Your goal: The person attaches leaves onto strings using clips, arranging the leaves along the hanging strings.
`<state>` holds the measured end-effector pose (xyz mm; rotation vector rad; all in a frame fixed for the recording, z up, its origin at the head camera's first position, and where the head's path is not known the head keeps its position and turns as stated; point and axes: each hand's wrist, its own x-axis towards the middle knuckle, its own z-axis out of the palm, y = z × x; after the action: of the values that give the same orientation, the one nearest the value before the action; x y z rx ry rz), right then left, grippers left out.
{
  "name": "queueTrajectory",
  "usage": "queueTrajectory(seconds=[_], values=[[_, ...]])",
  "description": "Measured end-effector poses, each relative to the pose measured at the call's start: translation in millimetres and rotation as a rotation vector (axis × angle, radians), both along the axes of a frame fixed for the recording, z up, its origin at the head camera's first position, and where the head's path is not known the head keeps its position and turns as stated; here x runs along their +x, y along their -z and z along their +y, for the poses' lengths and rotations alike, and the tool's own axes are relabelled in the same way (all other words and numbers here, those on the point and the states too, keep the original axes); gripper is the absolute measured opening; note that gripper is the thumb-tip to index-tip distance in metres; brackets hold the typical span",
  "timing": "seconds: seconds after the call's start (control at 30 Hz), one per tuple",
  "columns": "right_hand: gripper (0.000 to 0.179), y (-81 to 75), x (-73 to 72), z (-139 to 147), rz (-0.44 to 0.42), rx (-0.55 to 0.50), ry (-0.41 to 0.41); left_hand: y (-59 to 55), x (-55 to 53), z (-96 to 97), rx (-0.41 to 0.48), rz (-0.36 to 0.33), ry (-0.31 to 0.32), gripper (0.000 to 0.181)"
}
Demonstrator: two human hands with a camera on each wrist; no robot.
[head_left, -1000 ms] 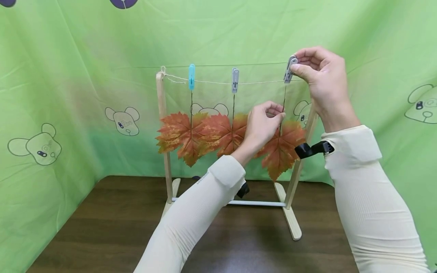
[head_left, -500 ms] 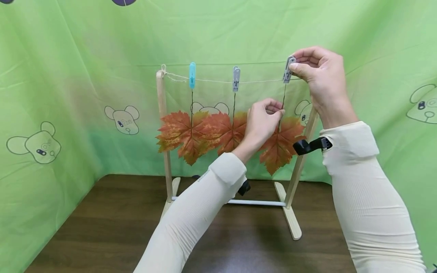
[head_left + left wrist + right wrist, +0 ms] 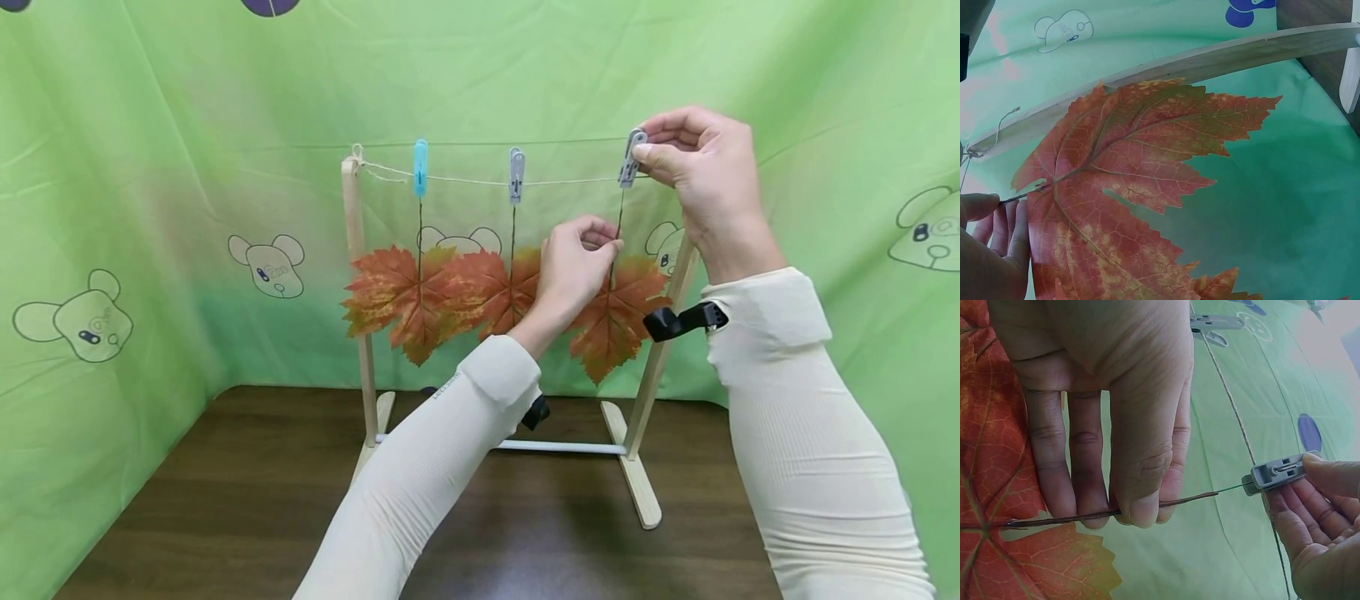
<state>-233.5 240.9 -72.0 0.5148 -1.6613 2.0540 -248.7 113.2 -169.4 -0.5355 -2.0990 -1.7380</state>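
Observation:
My left hand (image 3: 577,262) pinches the thin brown stem (image 3: 1179,501) of the rightmost orange-red maple leaf (image 3: 611,321). Above it, my right hand (image 3: 708,179) holds a grey clothespin (image 3: 1279,472) between thumb and fingers, at the string (image 3: 1235,409). In the right wrist view the tip of the stem runs into this clothespin's jaws, and the string passes right by them. Further left, a blue clothespin (image 3: 421,167) and a second grey clothespin (image 3: 516,175) sit on the string, each with a maple leaf hanging by its stem. My left hand partly covers the middle leaf (image 3: 491,287).
A wooden stand with a left post (image 3: 365,367) and right post (image 3: 651,392) carries the string. A white rod (image 3: 562,447) joins its feet on the dark wooden table (image 3: 225,500). Green cloth (image 3: 480,75) with printed bear faces hangs behind and at the sides.
The clothespin in my right hand and the leaf in my left have shifted slightly left. The leaf sits a little higher than a second ago. Both hands keep their grip.

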Motion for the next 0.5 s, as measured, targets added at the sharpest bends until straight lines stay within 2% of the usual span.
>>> queueTrajectory(seconds=[0.5], values=[[0.018,1.6,0.7,0.2,-0.023,0.046,-0.002,-1.8,0.2,-1.4,0.003,0.006,-0.012,0.006]])
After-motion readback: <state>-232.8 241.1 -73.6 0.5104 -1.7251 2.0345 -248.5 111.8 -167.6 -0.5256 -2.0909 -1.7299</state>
